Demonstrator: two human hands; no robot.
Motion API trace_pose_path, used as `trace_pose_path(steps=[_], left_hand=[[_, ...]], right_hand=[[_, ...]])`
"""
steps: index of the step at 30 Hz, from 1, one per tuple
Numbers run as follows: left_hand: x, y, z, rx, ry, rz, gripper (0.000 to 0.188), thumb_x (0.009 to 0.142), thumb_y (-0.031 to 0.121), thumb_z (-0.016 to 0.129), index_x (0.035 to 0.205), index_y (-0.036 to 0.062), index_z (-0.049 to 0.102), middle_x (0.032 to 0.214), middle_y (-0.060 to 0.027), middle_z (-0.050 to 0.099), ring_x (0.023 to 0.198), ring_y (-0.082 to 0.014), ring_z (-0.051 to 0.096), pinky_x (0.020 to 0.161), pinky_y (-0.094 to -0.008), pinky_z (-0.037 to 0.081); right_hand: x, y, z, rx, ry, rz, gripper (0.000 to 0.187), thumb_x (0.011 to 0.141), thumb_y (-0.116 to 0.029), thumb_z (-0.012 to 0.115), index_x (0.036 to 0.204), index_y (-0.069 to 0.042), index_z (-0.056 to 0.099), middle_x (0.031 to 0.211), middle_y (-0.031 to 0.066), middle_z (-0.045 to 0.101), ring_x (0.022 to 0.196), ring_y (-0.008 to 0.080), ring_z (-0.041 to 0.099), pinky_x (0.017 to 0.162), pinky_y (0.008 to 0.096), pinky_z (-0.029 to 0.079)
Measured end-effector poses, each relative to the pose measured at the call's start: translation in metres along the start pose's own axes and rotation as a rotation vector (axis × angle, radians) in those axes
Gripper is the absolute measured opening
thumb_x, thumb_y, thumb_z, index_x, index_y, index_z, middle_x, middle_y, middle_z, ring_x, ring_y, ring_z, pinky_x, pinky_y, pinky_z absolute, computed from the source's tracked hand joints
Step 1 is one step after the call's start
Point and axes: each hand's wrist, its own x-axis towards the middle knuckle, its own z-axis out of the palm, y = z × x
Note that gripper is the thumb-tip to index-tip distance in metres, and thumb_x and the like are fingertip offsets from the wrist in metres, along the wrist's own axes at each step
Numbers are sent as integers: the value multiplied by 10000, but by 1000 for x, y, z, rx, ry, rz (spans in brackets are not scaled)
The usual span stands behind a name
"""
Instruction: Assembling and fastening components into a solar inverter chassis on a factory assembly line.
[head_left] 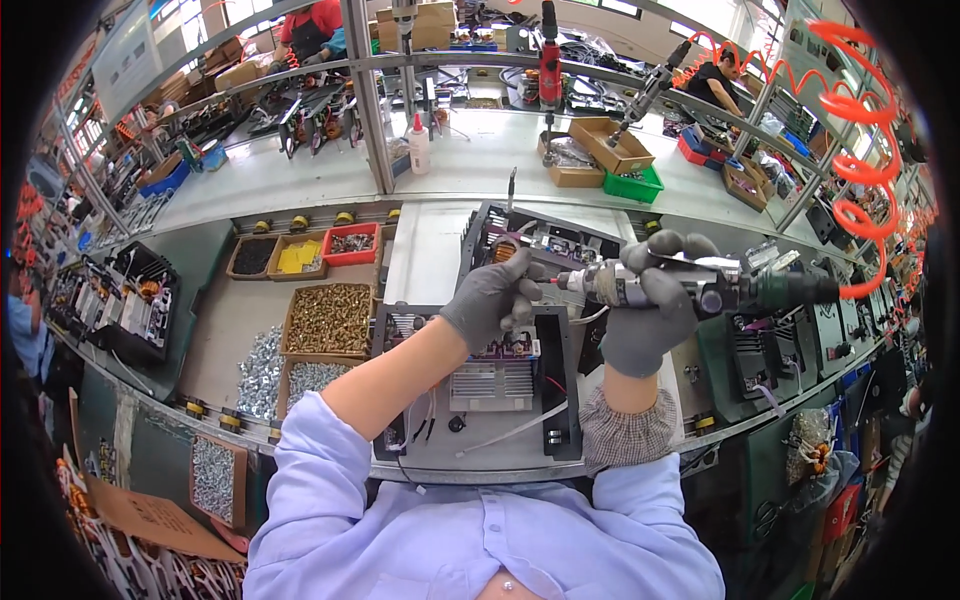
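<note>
My right hand, in a grey glove, is wrapped round a pneumatic screwdriver held nearly level, its bit pointing left. At the bit's tip is my left hand, also gloved, with thumb and fingers pinched together. Whatever those fingers hold is too small to make out. Below both hands lies an open black electronics housing with circuit boards, a finned silver heat sink and loose wires. Just behind it sits a second open unit with a copper coil, partly hidden by my left hand.
To the left are a box of brass fasteners, loose silver hardware, a red bin and a box of yellow pieces. A coiled red air hose hangs at the right. Another power tool hangs beyond the metal frame.
</note>
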Motion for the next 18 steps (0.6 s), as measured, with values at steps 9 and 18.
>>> trace_pose_path(steps=[9,18], left_hand=[[-5,-9,-10,-168,-104,-127,336,983,368,503,1020,42,572,683,-12,594,467,-79,534,353,-199,381],[-13,-9,-1,-303,-65,-154,374,974,384,513,1092,30,538,783,-49,632,560,-101,593,394,-207,445]], right_hand=[[-27,12,-16,97,-75,-66,509,669,28,509,1165,-86,496,996,168,613,786,220,604,705,368,554],[-28,18,-22,140,-211,-174,506,711,37,534,1205,-67,485,1006,173,607,827,239,612,715,392,548]])
